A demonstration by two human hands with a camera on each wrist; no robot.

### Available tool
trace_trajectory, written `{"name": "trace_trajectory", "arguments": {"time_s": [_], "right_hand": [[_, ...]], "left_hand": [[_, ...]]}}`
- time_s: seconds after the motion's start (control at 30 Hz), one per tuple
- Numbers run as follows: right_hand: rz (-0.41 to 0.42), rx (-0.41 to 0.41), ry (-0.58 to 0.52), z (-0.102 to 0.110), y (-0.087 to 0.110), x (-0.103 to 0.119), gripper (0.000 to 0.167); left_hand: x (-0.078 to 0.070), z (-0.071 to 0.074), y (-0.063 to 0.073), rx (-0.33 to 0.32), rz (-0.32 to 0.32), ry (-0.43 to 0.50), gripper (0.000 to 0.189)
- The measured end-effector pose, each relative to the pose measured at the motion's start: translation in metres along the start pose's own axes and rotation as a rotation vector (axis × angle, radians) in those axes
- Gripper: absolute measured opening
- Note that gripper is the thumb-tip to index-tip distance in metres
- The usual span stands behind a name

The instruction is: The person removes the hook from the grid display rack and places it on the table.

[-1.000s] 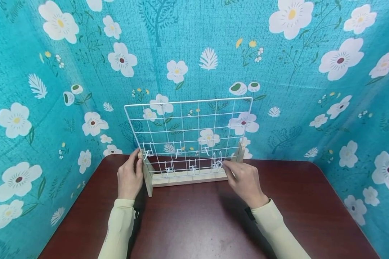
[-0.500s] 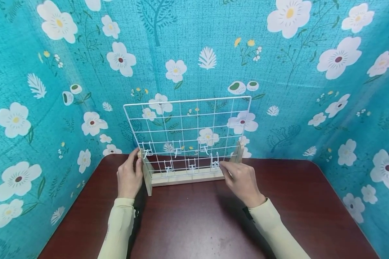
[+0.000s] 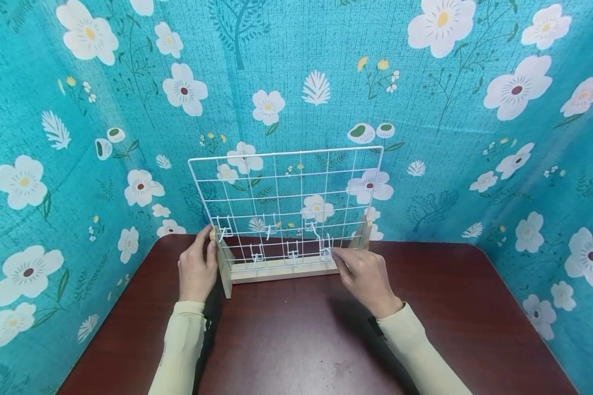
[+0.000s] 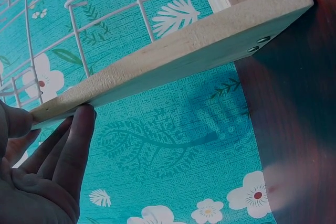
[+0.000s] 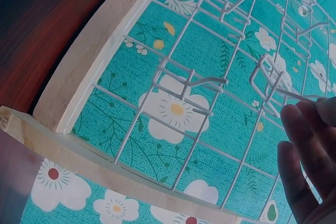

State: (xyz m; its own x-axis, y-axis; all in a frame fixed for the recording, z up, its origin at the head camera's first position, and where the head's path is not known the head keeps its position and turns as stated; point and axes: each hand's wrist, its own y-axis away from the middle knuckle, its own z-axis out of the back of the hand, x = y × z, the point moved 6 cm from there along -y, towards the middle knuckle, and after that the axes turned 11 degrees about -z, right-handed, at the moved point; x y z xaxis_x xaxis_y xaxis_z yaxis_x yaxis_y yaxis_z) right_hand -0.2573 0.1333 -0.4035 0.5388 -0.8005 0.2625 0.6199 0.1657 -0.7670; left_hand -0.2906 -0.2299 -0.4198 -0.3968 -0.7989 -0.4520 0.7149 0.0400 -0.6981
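Note:
A white wire grid panel (image 3: 286, 186) stands upright in a wooden stand (image 3: 286, 271). My left hand (image 3: 197, 269) holds the top of the stand's left side piece; in the left wrist view, thumb and fingers lie on either side of the wood (image 4: 173, 51). With thumb and fingertips my right hand (image 3: 368, 274) pinches the prong of a white wire hook (image 5: 268, 85) against the grid's lower right. Whether that hook is seated on a wire, I cannot tell. Other white hooks hang on the grid: one upper left (image 3: 224, 231), one lower middle (image 3: 293, 253), and several more.
Stand and hands are on or over a dark red-brown table (image 3: 296, 340) with rounded corners. A teal curtain (image 3: 296, 49) with white flowers hangs close behind the grid and down both sides. The stand's right side piece (image 3: 363, 233) rises behind my right hand.
My right hand has shifted a little to the left along the grid with the hook, and the hook has tilted. My left hand stays on the stand's side piece.

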Motion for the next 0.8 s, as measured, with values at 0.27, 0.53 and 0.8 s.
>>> {"name": "trace_trajectory", "arguments": {"time_s": [0.27, 0.53, 0.8], "right_hand": [[0.014, 0.016, -0.009, -0.0017, 0.0011, 0.0035, 0.013], [0.035, 0.011, -0.012, -0.0036, 0.0007, 0.0056, 0.015], [0.032, 0.035, -0.01, -0.0081, 0.0046, 0.0102, 0.014]], "left_hand": [[-0.0001, 0.0, 0.0002, 0.003, 0.0, -0.002, 0.043], [-0.0004, 0.0002, -0.0014, -0.002, 0.001, -0.003, 0.042], [-0.0008, -0.0006, -0.0003, 0.002, 0.004, -0.007, 0.043]]}}
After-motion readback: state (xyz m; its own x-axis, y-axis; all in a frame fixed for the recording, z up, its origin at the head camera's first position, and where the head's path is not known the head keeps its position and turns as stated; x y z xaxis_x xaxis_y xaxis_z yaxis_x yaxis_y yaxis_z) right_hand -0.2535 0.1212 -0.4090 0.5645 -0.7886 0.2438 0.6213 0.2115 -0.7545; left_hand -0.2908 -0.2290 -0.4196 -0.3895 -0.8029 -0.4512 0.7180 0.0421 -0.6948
